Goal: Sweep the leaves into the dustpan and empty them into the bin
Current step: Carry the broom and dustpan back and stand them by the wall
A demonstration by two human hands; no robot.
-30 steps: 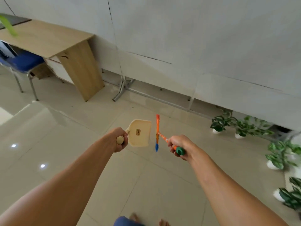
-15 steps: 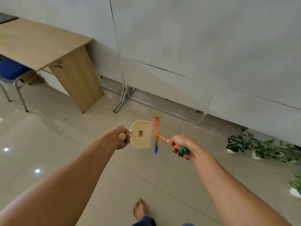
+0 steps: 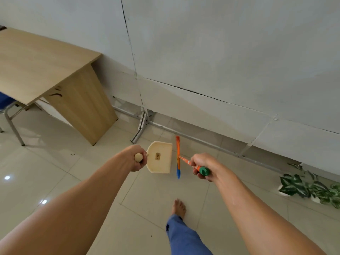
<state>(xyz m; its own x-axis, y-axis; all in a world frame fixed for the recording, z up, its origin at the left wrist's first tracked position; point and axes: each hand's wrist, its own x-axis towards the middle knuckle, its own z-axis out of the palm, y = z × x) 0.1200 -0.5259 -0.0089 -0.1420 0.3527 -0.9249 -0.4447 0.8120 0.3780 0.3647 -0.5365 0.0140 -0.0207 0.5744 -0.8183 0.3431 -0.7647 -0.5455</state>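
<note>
"Wooden dustpan (image 3: 161, 159), held up over the tiled floor (image 3: 55, 181): the left hand (image 3: 135, 159) is clenched round its knob handle. The right hand (image 3: 201, 166) grasps the green-capped handle of an orange-and-blue brush (image 3: 178, 157), whose head hangs just beside the pan's open edge."

"Where are the leaves?"

"None show on the pan. One dark fleck (image 3: 73, 154) lies near the desk (image 3: 46, 70); I cannot tell whether it is a leaf. No bin is in view."

"What could go wrong?"

"With both tools off the ground, nothing gets gathered until they come down, and a pan edge not set flat would likely let leaves slide under it. A loaded pan carried tilted could spill on the way to a bin out of sight. The bare foot (image 3: 179, 208) on glossy tile could slip, and a wide stroke might clip the potted plants (image 3: 303, 188) by the wall."

"Any writing?"

"A small brown tag (image 3: 157, 156) on the pan carries print too small to read."
</note>
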